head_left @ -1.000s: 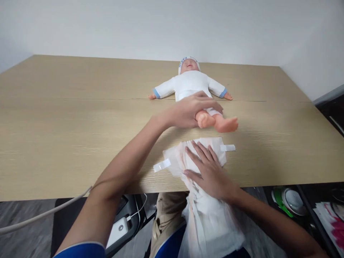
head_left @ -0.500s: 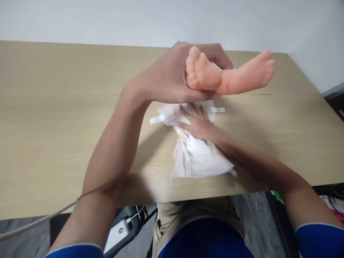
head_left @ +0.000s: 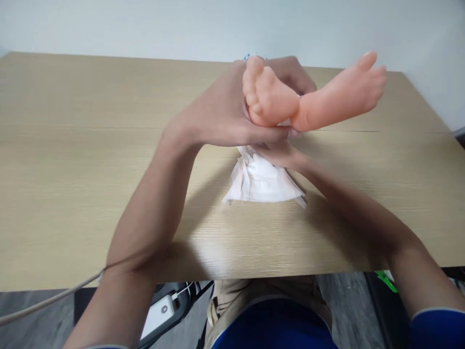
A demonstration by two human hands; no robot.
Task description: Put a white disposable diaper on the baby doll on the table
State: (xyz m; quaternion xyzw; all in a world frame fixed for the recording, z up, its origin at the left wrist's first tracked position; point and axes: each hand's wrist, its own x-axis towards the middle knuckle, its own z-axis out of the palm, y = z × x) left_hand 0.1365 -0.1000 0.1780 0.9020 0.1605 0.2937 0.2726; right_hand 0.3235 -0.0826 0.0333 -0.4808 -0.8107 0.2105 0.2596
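And here are the doll's feet, right up in front of me: the doll [head_left: 271,94] shows smooth pinkish-orange soles and chunky moulded toes, one foot facing me, the other angled off right. My left hand [head_left: 221,109] is wrapped firmly round the ankles, holding them above the table [head_left: 90,194]. Below, my right hand [head_left: 278,154] is at the far end of a crinkled white diaper [head_left: 261,182], its fingers largely hidden; how far open, I can't tell. Pale wood grain all round, glossy near my edge, a plain whitish wall [head_left: 145,29] behind, grey floor [head_left: 348,295] beneath. Down left, a white device [head_left: 158,315] sits in a black rounded holder [head_left: 183,310]; down right, something green [head_left: 387,281] shows at a dark unit, its contents mostly cut off.
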